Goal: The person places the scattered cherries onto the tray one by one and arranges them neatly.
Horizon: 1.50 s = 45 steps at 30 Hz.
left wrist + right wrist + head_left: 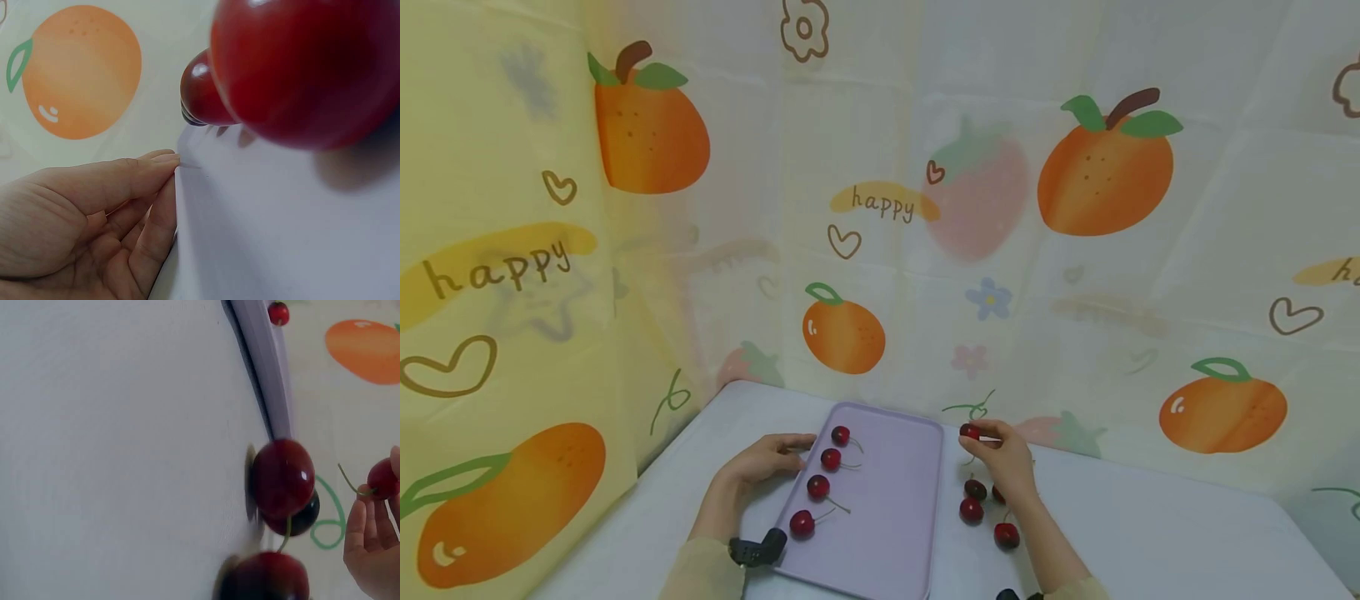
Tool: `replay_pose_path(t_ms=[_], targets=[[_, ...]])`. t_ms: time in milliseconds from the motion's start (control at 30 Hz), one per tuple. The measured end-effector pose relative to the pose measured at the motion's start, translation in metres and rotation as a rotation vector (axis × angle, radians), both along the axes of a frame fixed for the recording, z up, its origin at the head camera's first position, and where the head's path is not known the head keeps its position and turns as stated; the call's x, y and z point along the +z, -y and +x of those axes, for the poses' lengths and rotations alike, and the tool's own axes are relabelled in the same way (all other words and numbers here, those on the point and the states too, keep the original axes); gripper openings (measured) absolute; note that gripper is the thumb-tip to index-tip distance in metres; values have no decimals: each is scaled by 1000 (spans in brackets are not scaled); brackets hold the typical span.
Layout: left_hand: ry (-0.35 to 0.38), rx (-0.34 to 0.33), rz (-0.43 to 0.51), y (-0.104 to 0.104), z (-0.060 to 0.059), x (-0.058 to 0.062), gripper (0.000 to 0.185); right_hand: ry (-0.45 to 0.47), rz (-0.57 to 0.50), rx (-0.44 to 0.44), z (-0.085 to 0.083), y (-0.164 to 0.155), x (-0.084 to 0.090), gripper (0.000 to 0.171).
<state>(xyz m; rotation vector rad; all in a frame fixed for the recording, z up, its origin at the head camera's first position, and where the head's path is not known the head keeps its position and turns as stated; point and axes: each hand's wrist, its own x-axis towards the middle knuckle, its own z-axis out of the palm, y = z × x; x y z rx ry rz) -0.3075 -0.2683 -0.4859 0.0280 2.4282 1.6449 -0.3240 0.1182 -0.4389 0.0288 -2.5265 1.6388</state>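
A lilac tray [887, 508] lies on the white table, with several red cherries in a row along its left side, such as one cherry [817, 487]. My left hand [772, 456] rests at the tray's left edge [181, 187], fingers relaxed and touching the rim, holding nothing. My right hand [1003, 458] is just right of the tray and pinches a cherry [969, 432] at its fingertips, lifted off the table; the same held cherry [382, 478] shows in the right wrist view. Loose cherries [972, 509] lie on the table under that hand.
A fruit-printed curtain [880, 208] hangs close behind and to the left of the table [1150, 533]. A small black device [758, 550] sits on my left wrist by the tray's near left corner.
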Motion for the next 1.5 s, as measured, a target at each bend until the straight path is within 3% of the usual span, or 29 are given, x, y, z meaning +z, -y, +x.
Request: replay_pose_path(t_ms=[333,500,767,967,1500], targets=[[1,10,-12,0,0,0,52,-69,1,28,-10,37,0,38],[1,16,-13,1,-1,0,51,-61,-13,42,-15,55,0,37],[-14,-27,-20,1,-2,0,51,-78,-4,60,-20,78,-1,34],[-2,4,-10,0,-3,-1,51,-86,12,63,-22,92,-1,33],[-2,-9,-25,-1,-1,1,51,-124,63,110,-28,119,-20,31]])
